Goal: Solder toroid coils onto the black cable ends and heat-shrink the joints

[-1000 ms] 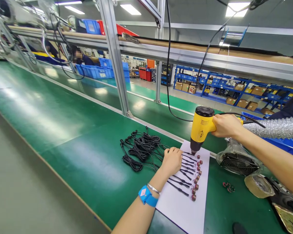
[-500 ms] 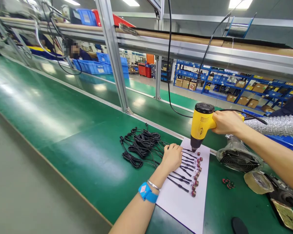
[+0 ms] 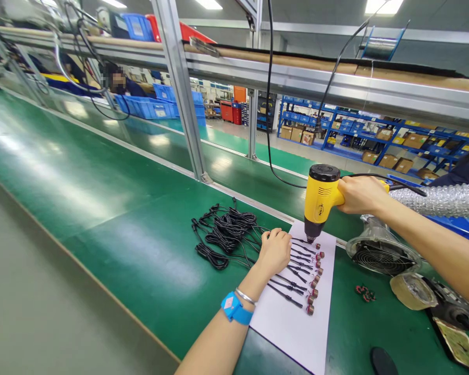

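Note:
My right hand [image 3: 361, 194] grips the handle of a yellow heat gun [image 3: 316, 200]. The gun's dark nozzle points down, just above the far cable ends on a white sheet [image 3: 293, 333]. My left hand [image 3: 274, 252] rests at the sheet's left edge, fingers curled over black cables [image 3: 229, 234]; its fingertips are partly hidden. The stripped-out cable ends [image 3: 285, 298] lie in a row across the sheet. Beside their tips stands a line of small copper-coloured cylinders [image 3: 310, 309] with red wires. Coiled lengths of cable heap up left of the sheet.
Right of the sheet are a round fan with a grille [image 3: 383, 258], a tape roll [image 3: 413, 291], small red-black parts [image 3: 365, 293] and a black oval object [image 3: 383, 360]. A silver flexible duct [image 3: 441, 200] runs behind my right forearm. A metal post [image 3: 183, 99] rises behind the cables.
The heat gun and my right hand have shifted very slightly left. My left hand stays on the cables, and the parts on the sheet look unmoved.

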Motion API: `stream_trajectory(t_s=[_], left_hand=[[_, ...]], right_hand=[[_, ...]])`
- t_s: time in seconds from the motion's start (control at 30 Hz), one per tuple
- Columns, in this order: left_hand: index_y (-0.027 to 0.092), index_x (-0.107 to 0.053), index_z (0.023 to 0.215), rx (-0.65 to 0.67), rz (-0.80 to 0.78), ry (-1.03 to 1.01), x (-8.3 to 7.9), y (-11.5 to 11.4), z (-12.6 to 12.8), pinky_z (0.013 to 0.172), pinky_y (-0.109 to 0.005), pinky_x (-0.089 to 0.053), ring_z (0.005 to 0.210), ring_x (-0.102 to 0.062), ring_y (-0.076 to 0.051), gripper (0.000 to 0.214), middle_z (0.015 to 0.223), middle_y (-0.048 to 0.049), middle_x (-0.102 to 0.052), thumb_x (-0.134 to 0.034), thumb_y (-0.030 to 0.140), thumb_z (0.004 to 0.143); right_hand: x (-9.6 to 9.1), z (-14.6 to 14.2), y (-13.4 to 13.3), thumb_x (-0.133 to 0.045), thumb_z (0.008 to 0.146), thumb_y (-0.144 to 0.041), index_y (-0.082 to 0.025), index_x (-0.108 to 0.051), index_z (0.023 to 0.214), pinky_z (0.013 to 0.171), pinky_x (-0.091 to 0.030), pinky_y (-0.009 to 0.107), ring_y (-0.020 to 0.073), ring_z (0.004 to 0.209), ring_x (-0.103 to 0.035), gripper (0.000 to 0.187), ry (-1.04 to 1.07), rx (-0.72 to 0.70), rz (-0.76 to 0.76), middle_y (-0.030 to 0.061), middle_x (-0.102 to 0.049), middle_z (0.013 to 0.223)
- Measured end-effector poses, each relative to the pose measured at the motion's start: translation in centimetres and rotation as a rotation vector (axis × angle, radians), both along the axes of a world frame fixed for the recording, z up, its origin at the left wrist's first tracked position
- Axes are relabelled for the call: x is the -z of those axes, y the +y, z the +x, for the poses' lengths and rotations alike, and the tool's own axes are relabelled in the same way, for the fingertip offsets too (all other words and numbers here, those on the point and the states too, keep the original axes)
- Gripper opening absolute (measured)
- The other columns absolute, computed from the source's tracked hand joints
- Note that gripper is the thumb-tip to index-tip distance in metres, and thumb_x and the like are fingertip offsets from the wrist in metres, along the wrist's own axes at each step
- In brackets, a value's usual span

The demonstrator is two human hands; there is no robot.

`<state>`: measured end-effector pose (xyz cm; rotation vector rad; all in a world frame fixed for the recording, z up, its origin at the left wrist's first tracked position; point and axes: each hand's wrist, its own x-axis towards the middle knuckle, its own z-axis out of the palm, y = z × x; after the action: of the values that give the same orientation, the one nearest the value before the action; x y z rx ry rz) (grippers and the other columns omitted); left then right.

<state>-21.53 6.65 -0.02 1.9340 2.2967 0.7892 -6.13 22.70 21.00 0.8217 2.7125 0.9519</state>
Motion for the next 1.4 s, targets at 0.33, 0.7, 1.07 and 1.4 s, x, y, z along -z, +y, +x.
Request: stream_trajectory(t_s=[0.33,0.7,1.07,1.4], left_hand=[[0.022,-0.062,0.114,-0.016,0.032,-0.004,0.3,0.1,-0.1,0.104,-0.053,-0.026,0.129,-0.045,-0.029,0.029,0.122,-0.0088,-0.067,-0.039,0.02,0.097],[0.022,-0.063,0.112,-0.017,0.029,-0.003,0.4,0.1,0.1,0.105,-0.054,-0.025,0.13,-0.045,-0.03,0.028,0.121,-0.0087,-0.068,-0.04,0.019,0.096],[0.023,-0.064,0.11,-0.018,0.035,-0.011,0.6,0.3,0.0,0.105,-0.054,-0.025,0.128,-0.046,-0.03,0.028,0.119,-0.0079,-0.069,-0.04,0.02,0.096],[0.022,-0.065,0.11,-0.011,0.018,-0.02,0.2,0.0,0.0,0.105,-0.054,-0.026,0.128,-0.046,-0.03,0.029,0.119,-0.009,-0.069,-0.041,0.019,0.095]], right_hand=[[-0.1,0.0,0.0,-0.059,0.095,-0.042,-0.015,-0.059,0.113,0.075,-0.054,0.035,0.0177,0.085,-0.063,0.033,0.007,0.008,0.019,0.0056,-0.063,0.1],[-1.2,1.0,0.1,-0.058,0.078,-0.041,-0.015,-0.059,0.099,0.055,-0.037,0.031,0.0283,0.076,-0.066,0.034,0.042,-0.014,0.028,0.0132,-0.068,0.091],[-1.1,1.4,0.0,-0.055,0.077,-0.041,-0.015,-0.059,0.099,0.054,-0.034,0.031,0.0289,0.076,-0.066,0.035,0.052,-0.02,0.044,0.0128,-0.07,0.091],[-0.6,0.9,0.5,-0.059,0.083,-0.045,-0.015,-0.058,0.106,0.062,-0.045,0.032,0.0206,0.074,-0.061,0.037,0.036,-0.003,0.04,0.0074,-0.065,0.092]])
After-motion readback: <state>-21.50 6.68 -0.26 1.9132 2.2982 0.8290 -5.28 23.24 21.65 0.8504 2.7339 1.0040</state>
